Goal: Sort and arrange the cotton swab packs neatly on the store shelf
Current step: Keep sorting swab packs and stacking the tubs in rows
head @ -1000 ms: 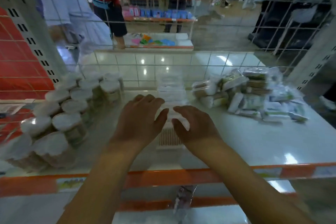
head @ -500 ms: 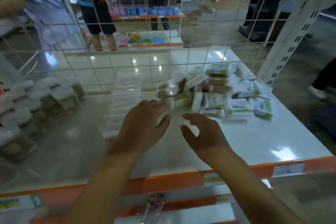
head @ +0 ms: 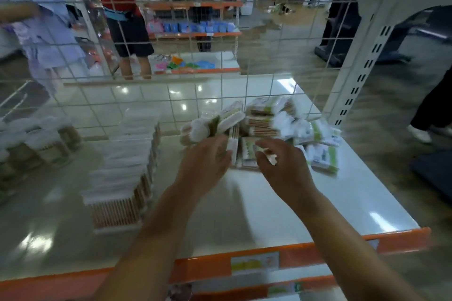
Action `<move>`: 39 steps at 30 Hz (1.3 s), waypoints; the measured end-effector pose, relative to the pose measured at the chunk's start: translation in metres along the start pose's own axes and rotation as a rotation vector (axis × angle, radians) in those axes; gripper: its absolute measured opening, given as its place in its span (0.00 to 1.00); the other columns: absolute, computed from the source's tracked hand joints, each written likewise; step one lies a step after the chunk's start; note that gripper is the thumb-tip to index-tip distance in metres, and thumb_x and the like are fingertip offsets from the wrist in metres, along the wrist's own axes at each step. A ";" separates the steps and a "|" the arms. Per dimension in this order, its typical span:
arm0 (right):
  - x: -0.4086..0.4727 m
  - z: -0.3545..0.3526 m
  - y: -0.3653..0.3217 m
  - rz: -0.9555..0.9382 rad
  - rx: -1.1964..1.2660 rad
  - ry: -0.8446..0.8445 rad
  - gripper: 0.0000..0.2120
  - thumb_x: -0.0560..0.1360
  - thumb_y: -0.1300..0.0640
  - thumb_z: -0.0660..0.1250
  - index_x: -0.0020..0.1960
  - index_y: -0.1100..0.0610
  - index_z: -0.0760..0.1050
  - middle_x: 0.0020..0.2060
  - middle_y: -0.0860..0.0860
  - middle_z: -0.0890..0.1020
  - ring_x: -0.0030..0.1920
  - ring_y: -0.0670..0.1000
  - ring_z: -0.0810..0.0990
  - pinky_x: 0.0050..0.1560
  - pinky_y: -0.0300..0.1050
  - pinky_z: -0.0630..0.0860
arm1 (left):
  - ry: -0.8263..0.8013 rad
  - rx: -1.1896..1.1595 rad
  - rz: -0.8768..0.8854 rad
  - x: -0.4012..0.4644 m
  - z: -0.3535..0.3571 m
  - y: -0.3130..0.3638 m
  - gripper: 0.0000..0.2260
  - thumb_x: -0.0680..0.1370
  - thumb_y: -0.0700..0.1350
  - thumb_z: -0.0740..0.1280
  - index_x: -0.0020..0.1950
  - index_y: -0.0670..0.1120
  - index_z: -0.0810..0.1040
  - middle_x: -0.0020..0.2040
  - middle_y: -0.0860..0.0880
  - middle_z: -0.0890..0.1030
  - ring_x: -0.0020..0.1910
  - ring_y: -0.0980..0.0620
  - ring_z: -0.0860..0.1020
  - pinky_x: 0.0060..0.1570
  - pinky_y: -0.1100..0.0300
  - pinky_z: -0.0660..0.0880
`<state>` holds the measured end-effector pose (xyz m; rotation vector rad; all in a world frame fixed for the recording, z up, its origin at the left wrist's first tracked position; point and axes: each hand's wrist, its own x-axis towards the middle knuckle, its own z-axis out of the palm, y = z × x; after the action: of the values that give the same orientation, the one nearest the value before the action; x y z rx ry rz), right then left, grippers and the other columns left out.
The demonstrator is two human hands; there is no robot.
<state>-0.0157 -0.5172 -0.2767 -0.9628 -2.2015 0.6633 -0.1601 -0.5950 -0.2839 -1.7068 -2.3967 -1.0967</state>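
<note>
So both hands are right at the front edge of the messy pile of cotton swab packs (head: 264, 124) over on the right side of the shelf (head: 330, 203). The left hand (head: 204, 162) has its fingers reaching onto a flat pack standing on edge (head: 233, 144), but the blur is bad enough that I can't tell if it's actually gripping it or just touching. The right hand (head: 281, 164) sits just beside it with curled fingers, pinching something small and pale at the fingertips (head: 267, 154) (a pack corner, maybe, too smeared to say). Between the two hands there's a green-labelled pack (head: 248, 154) lying at the front of the heap.

Moving out from there: to the left, well apart from the pile, is a tidy row of clear flat swab boxes (head: 124, 166) running front to back. Further left, a cluster of round swab tubs with white lids (head: 36, 144). Behind everything is a white wire grid (head: 220, 90), and through it you can see a person in dark shorts (head: 132, 36) standing by another shelf. An orange rail (head: 342, 249) runs along the shelf front with a price label (head: 254, 262) on it.
</note>
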 end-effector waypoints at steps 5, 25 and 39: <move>0.051 -0.008 0.009 -0.124 -0.017 0.163 0.11 0.71 0.66 0.66 0.52 0.60 0.81 0.48 0.56 0.83 0.48 0.56 0.81 0.48 0.44 0.73 | 0.025 0.075 0.010 0.028 0.000 0.007 0.12 0.77 0.45 0.63 0.60 0.46 0.77 0.50 0.46 0.81 0.48 0.47 0.78 0.41 0.61 0.67; 0.126 0.004 0.041 0.298 -0.171 -0.012 0.27 0.74 0.41 0.62 0.65 0.60 0.64 0.60 0.60 0.68 0.59 0.62 0.72 0.55 0.54 0.70 | 0.053 0.061 -0.062 0.042 0.004 0.020 0.12 0.78 0.46 0.63 0.59 0.46 0.79 0.52 0.44 0.82 0.49 0.46 0.78 0.47 0.54 0.73; 0.123 0.004 0.040 0.237 -0.020 0.007 0.25 0.75 0.48 0.65 0.67 0.56 0.64 0.61 0.58 0.73 0.61 0.59 0.72 0.56 0.50 0.68 | 0.036 0.062 -0.131 0.030 0.004 0.013 0.10 0.77 0.47 0.64 0.54 0.45 0.81 0.47 0.46 0.82 0.43 0.50 0.78 0.40 0.61 0.70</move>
<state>-0.0650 -0.3985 -0.2628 -1.2477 -2.1095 0.7442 -0.1599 -0.5656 -0.2688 -1.5186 -2.5229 -1.0457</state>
